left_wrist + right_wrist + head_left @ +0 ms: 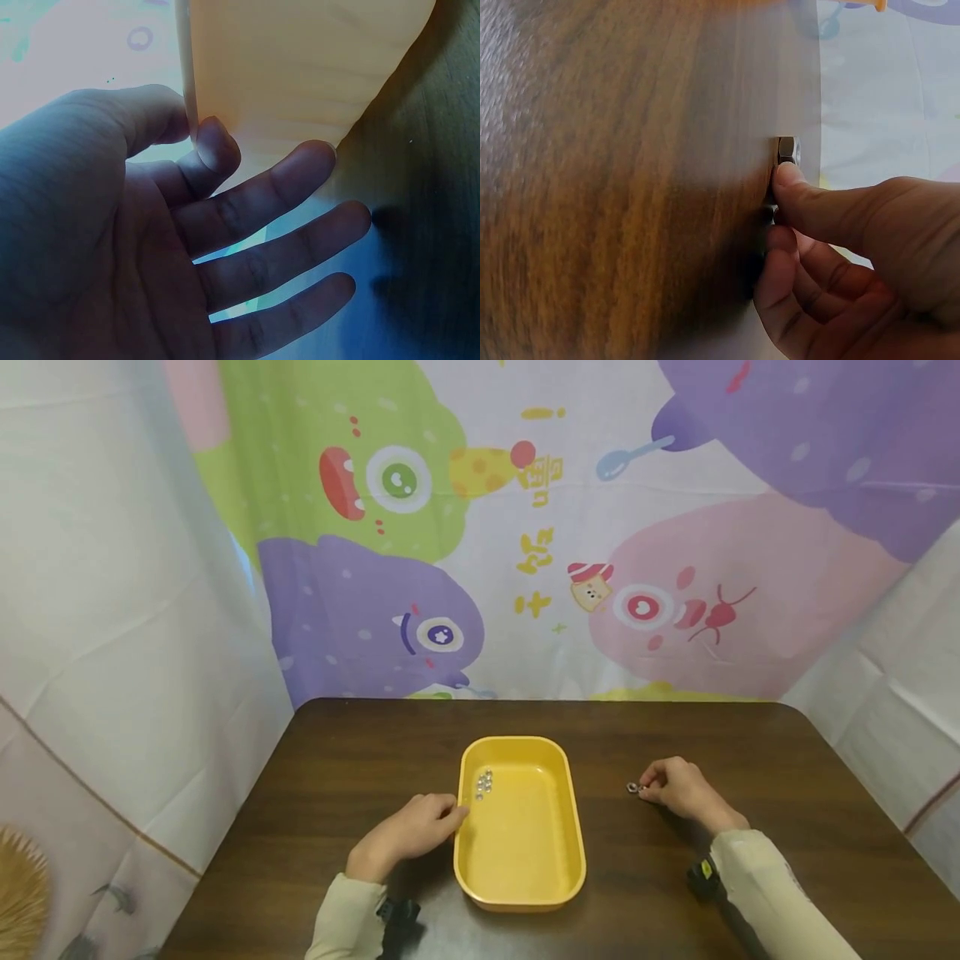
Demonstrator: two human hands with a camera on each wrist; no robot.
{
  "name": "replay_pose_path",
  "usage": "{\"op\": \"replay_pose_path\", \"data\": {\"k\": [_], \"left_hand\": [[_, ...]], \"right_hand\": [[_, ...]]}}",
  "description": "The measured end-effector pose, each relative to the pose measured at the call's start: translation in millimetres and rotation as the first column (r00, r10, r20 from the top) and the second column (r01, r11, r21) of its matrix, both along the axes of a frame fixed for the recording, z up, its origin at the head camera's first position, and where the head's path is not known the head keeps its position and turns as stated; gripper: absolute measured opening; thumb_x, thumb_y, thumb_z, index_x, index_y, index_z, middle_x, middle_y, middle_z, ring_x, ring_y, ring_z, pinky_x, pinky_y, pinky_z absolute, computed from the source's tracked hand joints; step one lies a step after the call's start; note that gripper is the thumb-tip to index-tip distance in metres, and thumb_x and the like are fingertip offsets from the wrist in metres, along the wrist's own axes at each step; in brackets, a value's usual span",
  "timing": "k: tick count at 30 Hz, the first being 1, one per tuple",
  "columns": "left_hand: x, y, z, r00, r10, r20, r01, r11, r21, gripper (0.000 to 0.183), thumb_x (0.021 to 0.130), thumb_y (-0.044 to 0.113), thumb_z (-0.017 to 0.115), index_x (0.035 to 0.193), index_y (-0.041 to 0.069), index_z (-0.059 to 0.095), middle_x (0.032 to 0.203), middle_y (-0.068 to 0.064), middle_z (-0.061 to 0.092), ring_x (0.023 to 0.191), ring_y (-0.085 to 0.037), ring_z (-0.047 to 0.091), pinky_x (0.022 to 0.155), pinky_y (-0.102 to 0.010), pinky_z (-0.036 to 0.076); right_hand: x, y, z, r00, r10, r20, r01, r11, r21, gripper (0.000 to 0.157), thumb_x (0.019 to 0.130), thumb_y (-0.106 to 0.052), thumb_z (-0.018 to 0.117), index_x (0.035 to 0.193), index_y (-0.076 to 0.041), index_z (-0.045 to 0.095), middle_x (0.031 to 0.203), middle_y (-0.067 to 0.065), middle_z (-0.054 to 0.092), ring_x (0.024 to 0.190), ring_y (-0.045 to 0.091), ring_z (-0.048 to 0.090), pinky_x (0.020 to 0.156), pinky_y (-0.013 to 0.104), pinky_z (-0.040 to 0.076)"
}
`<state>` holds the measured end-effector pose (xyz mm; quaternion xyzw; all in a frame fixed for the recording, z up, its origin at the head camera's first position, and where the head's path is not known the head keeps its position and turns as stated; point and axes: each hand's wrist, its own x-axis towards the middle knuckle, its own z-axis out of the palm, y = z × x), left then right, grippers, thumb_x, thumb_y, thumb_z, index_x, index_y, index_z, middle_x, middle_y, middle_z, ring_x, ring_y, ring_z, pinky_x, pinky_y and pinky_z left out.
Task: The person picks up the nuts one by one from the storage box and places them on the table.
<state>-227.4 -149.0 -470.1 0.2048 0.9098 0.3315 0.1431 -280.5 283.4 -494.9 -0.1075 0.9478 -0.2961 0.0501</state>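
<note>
A yellow plastic tray (520,893) stands on the table, with several small shiny metal nuts (484,781) lying inside by its left wall. My left hand (418,827) holds the tray's left rim between thumb and index finger; in the left wrist view the other fingers (300,247) spread along the outside. To the right of the tray, my right hand (684,789) is down at the tabletop, thumb and index finger pinching a small nut (769,216) that they mostly hide. Right at the thumb tip, a hex nut (787,148) sits on the table.
The dark wood-grain table (375,752) has rounded far corners. Behind it hangs a white curtain (510,668) printed with cartoon monsters, and pale fabric (112,568) hangs at the sides. Each wrist carries a small black device (702,878).
</note>
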Motion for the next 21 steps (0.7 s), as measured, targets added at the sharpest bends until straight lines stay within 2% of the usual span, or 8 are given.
{"op": "replay_pose_path", "data": {"k": [15, 21], "left_hand": [[-0.1, 0.5, -1.1, 1.000, -0.005, -0.006, 0.005, 1.000, 0.002, 0.033, 0.109, 0.028, 0.049, 0.080, 0.013, 0.057, 0.068, 0.004, 0.051, 0.060, -0.011, 0.046, 0.058, -0.027, 0.039], [0.5, 0.9, 0.1, 1.000, -0.003, -0.017, 0.003, 1.000, 0.004, 0.033, 0.108, 0.030, 0.050, 0.080, 0.013, 0.057, 0.068, 0.004, 0.051, 0.059, -0.010, 0.046, 0.058, -0.026, 0.039]], "right_hand": [[-0.1, -0.8, 3.3, 0.997, -0.017, 0.070, 0.018, 1.000, -0.014, 0.012, 0.087, -0.006, 0.080, 0.093, 0.000, 0.071, 0.081, 0.006, 0.068, 0.070, 0.015, 0.057, 0.063, 0.030, 0.046], [-1.4, 0.7, 1.5, 0.998, -0.019, 0.060, 0.020, 1.000, -0.017, 0.012, 0.087, -0.005, 0.080, 0.094, 0.000, 0.072, 0.081, 0.005, 0.069, 0.070, 0.015, 0.058, 0.063, 0.030, 0.047]]}}
